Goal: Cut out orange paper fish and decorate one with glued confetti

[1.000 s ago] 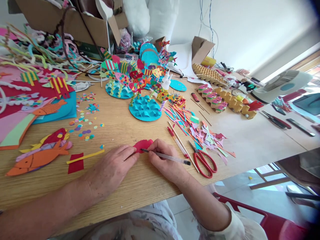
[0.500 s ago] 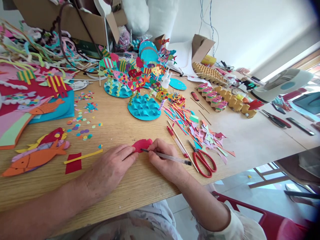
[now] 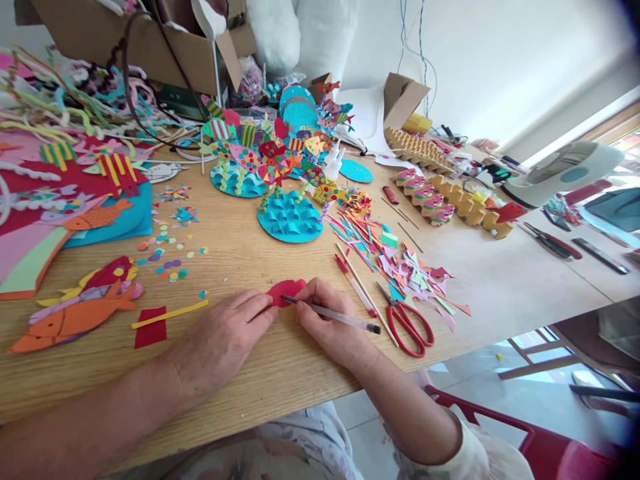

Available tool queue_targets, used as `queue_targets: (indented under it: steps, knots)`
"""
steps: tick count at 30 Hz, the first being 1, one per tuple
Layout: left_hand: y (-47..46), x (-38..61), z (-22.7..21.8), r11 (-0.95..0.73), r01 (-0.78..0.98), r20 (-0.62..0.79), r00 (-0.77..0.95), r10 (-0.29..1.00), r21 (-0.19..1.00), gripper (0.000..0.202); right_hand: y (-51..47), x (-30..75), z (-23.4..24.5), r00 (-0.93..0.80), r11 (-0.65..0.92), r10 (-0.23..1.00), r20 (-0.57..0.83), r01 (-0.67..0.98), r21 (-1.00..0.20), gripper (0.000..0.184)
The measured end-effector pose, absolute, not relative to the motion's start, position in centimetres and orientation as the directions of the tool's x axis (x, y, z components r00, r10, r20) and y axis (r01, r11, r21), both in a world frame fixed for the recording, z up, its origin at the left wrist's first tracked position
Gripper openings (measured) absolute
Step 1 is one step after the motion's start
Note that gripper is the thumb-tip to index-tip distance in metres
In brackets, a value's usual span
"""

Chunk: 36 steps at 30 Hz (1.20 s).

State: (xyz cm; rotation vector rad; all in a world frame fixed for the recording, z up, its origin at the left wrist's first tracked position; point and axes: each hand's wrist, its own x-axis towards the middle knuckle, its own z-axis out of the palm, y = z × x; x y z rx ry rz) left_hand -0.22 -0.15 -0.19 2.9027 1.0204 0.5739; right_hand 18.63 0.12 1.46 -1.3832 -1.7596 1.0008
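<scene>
A red paper cutout (image 3: 286,292) lies on the wooden table in front of me. My left hand (image 3: 239,320) has its fingers pressed together and grips the cutout's left edge. In my right hand (image 3: 325,320) is a clear-barrelled pen (image 3: 345,316), pinched near its tip, which meets the cutout's surface. Part of the cutout is hidden behind my fingers. Beside my right hand lie red-handled scissors (image 3: 407,325), a thin wooden stick (image 3: 367,293) and a red pen (image 3: 354,283). Left of my left hand, a yellow strip (image 3: 173,313) crosses a dark red paper square (image 3: 150,335).
Orange fish cutouts (image 3: 75,320) lie at the left near paper dots (image 3: 167,257). Behind stand turquoise bases (image 3: 290,227) with colourful fish, and a white glue bottle (image 3: 333,163). Paper scraps (image 3: 415,273) are piled at the right, with pliers (image 3: 550,240) farther off.
The view has shifted slightly, so the table things appear a little farther right. Both hands keep their hold, and the pen tip stays on the red cutout.
</scene>
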Motion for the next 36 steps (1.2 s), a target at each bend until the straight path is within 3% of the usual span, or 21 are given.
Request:
queue_targets:
  steps: [21,36]
  knots:
    - [-0.07,-0.27,-0.08,-0.788,0.601,0.34,0.72,0.605,0.131,0.035,0.18,18.79,1.7,-0.201,0.174,0.977,0.077,0.525,-0.833,0.005]
    - [-0.05,-0.22,0.16,-0.802,0.584,0.342,0.734,0.587,0.124,0.036,0.25,18.76,1.05,-0.2,0.163,0.977,0.072,0.484,-0.86,0.008]
